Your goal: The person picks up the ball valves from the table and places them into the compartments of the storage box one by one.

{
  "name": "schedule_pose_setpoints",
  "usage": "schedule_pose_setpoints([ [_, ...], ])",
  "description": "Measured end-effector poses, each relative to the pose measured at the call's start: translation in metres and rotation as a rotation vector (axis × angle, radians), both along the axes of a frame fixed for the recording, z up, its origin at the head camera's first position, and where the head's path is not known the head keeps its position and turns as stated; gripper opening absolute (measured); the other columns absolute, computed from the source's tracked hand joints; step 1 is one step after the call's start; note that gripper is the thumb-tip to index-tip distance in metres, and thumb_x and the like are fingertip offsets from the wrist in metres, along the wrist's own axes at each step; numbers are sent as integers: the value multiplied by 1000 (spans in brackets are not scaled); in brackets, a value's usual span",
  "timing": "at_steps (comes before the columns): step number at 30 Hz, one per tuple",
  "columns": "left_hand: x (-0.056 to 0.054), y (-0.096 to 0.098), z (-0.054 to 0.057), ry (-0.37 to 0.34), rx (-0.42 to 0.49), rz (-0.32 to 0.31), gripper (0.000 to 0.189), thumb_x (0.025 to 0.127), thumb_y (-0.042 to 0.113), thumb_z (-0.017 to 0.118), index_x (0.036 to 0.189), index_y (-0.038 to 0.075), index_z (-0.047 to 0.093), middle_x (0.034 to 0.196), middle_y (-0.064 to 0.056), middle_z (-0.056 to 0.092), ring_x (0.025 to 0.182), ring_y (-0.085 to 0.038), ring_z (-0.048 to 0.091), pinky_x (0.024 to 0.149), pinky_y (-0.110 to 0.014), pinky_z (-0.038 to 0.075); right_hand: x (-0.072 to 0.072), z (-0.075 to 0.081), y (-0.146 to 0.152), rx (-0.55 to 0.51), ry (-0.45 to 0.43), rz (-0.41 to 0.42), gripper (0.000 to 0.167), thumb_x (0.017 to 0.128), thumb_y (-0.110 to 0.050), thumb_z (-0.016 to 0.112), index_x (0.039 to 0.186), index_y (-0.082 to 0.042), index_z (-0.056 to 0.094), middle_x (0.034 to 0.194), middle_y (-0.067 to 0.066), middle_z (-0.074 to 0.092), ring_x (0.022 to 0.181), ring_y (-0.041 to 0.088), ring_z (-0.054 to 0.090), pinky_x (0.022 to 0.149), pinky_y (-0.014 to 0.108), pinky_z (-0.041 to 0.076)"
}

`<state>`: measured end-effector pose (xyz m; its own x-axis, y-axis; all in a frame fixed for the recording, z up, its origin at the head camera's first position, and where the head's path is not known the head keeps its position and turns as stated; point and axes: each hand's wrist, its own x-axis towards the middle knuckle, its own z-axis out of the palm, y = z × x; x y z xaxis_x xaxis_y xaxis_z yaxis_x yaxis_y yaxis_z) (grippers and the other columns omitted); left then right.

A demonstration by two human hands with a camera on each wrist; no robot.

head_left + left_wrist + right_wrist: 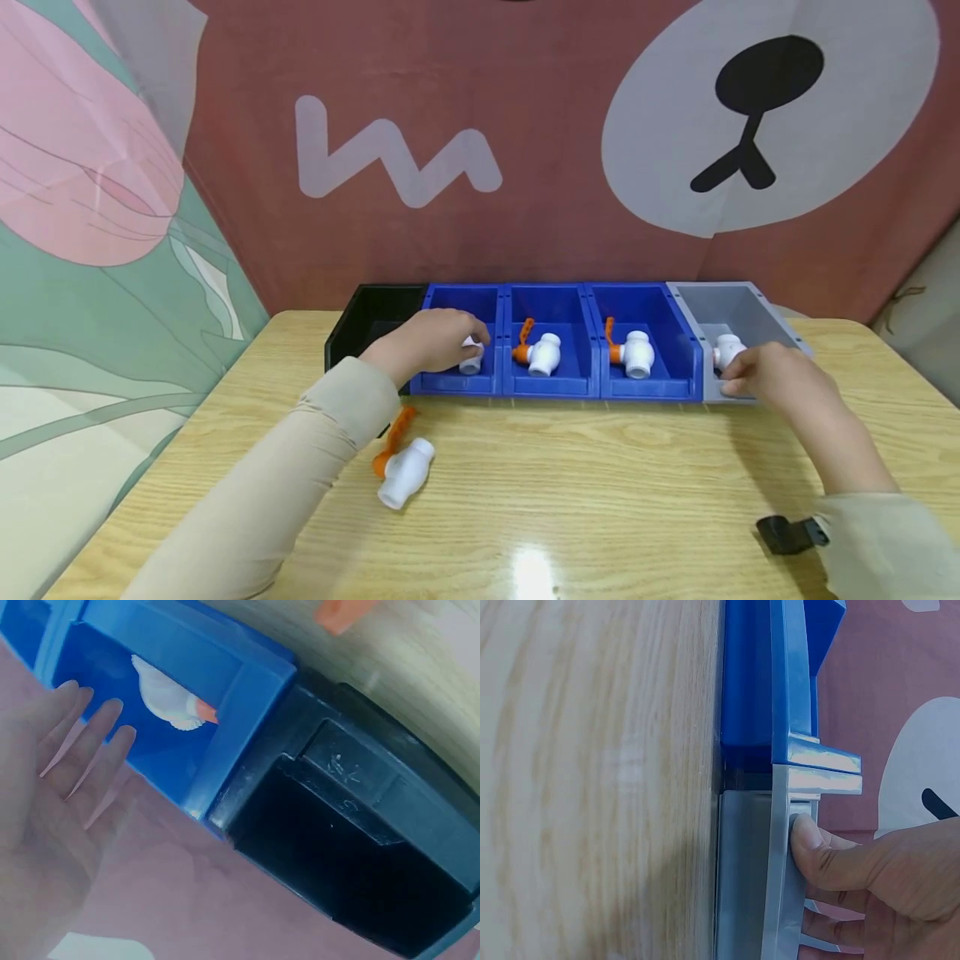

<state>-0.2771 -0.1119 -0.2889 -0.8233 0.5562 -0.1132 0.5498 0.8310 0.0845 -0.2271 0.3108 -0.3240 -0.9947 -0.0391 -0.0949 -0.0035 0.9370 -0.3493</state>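
Note:
My left hand (438, 340) is over the leftmost blue bin (454, 385), its fingers relaxed and spread in the left wrist view. A white ball valve (166, 696) lies in that bin, apart from the fingers there. My right hand (783, 379) reaches over the front of the grey bin (693, 293); its thumb (807, 832) is at the rim, and the fingers are partly hidden behind the wall. Close to these fingers, another white valve (727, 350) sits in the grey bin. Each of the other two blue bins contains a white valve (544, 356) with an orange handle.
On the wooden table (570, 483), in front of the bins, lies a loose white valve (407, 473) with an orange handle. A black bin (347, 321) ends the row at the left. Behind the row hangs a printed cloth (540, 225). A small black device (783, 533) is by the right cuff.

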Motion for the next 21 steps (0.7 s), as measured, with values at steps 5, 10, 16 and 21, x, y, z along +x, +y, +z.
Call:
schedule_pose_setpoints([
  [5, 9, -9, 5, 72, 33, -88, 24, 99, 22, 63, 121, 15, 72, 123, 0, 67, 114, -20, 62, 95, -38, 51, 0, 0, 0, -1, -6, -1, 22, 86, -21, 78, 98, -3, 74, 109, 29, 63, 95, 45, 56, 67, 53, 47],
  [10, 17, -13, 8, 89, 58, -123, 23, 99, 24, 64, 118, 16, 73, 119, 1, 68, 109, -20, 63, 92, -37, 53, -1, 0, 1, 2, -2, -1, 22, 86, -22, 78, 98, -4, 74, 110, 30, 63, 96, 47, 56, 68, 54, 47],
  [16, 25, -16, 7, 102, 105, -161, 22, 97, 28, 66, 114, 18, 74, 113, 4, 69, 104, -18, 65, 89, -33, 54, 0, -1, 1, 3, 11, 4, 21, 86, -22, 78, 97, -4, 75, 109, 29, 64, 96, 47, 56, 68, 54, 47],
  [21, 31, -20, 3, 140, 137, -216, 17, 96, 26, 68, 110, 19, 75, 109, 7, 70, 99, -15, 66, 85, -31, 54, 0, -1, 0, 4, 9, 3, 20, 86, -21, 78, 97, -4, 74, 107, 27, 65, 94, 45, 57, 67, 53, 47],
])
